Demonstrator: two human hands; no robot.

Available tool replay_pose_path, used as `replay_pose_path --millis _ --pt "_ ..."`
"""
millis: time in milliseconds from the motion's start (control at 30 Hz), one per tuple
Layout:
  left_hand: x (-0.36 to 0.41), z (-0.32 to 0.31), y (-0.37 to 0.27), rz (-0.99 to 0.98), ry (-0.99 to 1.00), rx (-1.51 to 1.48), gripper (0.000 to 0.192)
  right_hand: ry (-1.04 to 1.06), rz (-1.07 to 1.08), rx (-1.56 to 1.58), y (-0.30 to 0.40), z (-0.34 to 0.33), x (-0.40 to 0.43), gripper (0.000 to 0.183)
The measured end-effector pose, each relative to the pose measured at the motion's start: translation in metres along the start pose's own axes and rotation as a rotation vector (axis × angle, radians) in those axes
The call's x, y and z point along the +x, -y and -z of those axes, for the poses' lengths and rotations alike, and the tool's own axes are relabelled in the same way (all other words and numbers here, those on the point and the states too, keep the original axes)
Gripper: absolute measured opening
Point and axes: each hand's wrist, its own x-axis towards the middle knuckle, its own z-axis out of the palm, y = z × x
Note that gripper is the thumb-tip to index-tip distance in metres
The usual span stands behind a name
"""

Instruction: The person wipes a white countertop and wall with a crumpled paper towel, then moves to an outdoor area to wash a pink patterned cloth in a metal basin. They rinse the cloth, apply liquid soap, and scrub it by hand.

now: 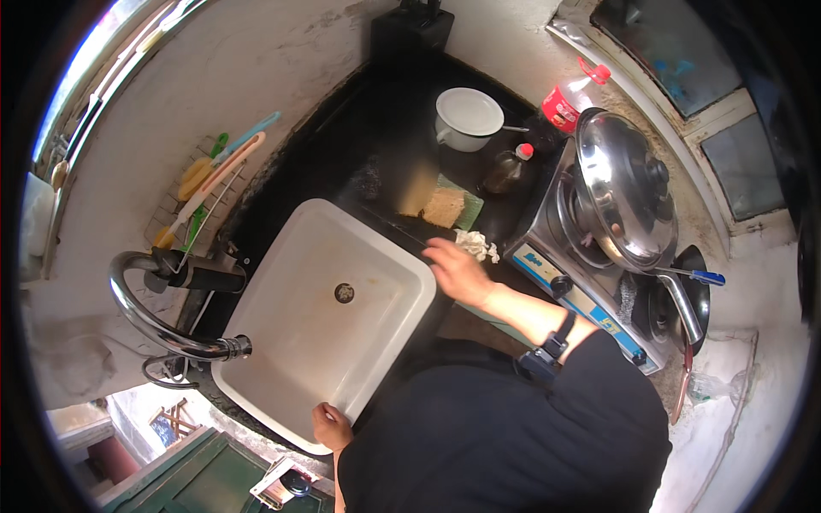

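Note:
A white rectangular sink (295,346) with a drain lies before me, a curved chrome faucet (160,333) reaching over its left side. My left hand (331,426), fingers curled, is at the sink's near rim; whether it grips anything is hidden. Over the sink's right corner hovers my right hand (458,270), slightly blurred, fingers apart and nothing seen in them. Just beyond that hand is a crumpled white cloth or paper (476,245). A tan sponge-like pad (444,206) lies on a green pad (473,211) farther back on the black counter.
A lidded white enamel pot (468,122) and a dark bottle with a red cap (507,170) stand at the back. To the right, a gas stove (577,288) bears a steel wok with a domed lid (619,186). Brushes hang in a wire rack (173,218) on the left wall.

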Motion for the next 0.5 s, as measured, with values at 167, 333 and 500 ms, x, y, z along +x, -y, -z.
replay_pose_path --millis 167,333,500 --pt "0.001 -0.001 0.000 -0.042 -0.094 -0.128 0.026 0.170 0.191 0.199 0.021 -0.052 0.012 0.027" --pt "-0.006 -0.001 0.010 -0.067 -0.135 -0.148 0.040 0.503 0.317 0.270 0.023 -0.094 0.012 0.030" --pt "-0.003 0.002 0.009 -0.042 -0.251 -0.204 0.026 -0.008 0.463 -0.103 -0.016 -0.091 0.127 0.044"
